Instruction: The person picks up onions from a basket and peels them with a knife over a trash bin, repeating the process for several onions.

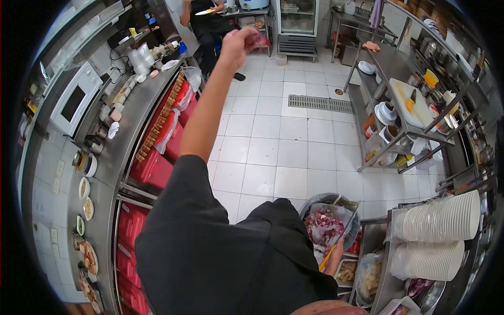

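Raised far out ahead, my left hand [240, 47] has its fingers closed on a small dark-red piece [261, 42]; its exact kind is too small to tell. My right hand [333, 257] is low at the right, wrapped round the yellow handle of a knife [326, 259]. The knife's blade points up and to the right, over the edge of a grey bin [357, 227]. A plastic bag in the bin holds red-purple and white scraps [324, 224] that look like red onion peelings.
A steel counter [113, 181] with plates of food runs along the left, above red bins [131, 226]. Stacked white plates [436, 218] stand close on the right. Further off are a steel table [388, 68], a floor drain [321, 103] and another person [207, 26].
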